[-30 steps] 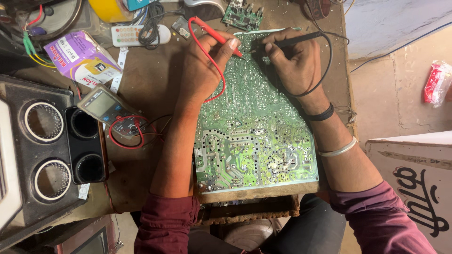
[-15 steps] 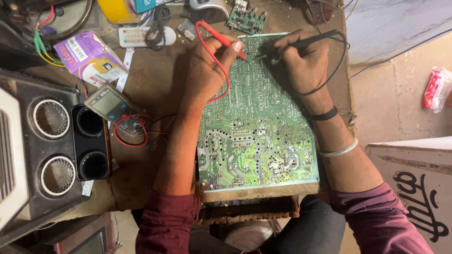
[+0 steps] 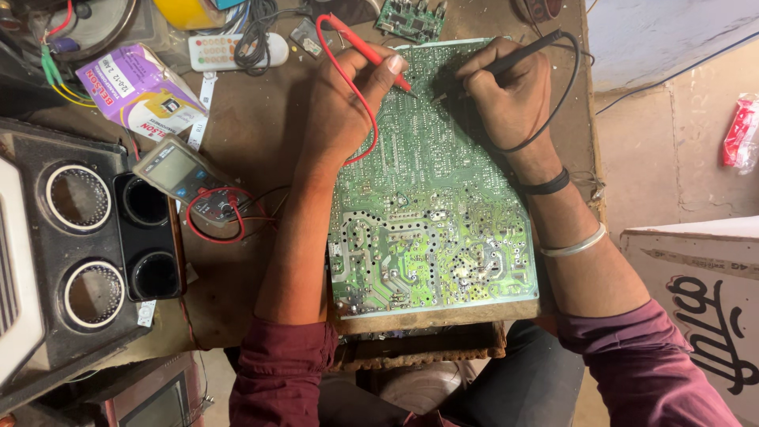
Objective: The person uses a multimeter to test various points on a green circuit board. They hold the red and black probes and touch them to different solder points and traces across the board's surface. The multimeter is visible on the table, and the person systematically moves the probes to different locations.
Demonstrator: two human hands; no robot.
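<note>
Probing: left hand [image 3: 340, 107] fingers pinch red probe [image 3: 371, 54]; right hand [image 3: 510, 99] fingers pinch black probe [image 3: 514, 59].
Advice: best keep both tips steady on board [image 3: 431, 213] solder points just beyond fingertips.

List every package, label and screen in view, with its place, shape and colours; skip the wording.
Small box: upper left on the bench, rectangular, purple and white.
Multimeter: left of the left hand, grey body, blank greyish screen.
Cardboard box: right edge, pale with black markings.
Red packet: far right, crumpled.
</note>
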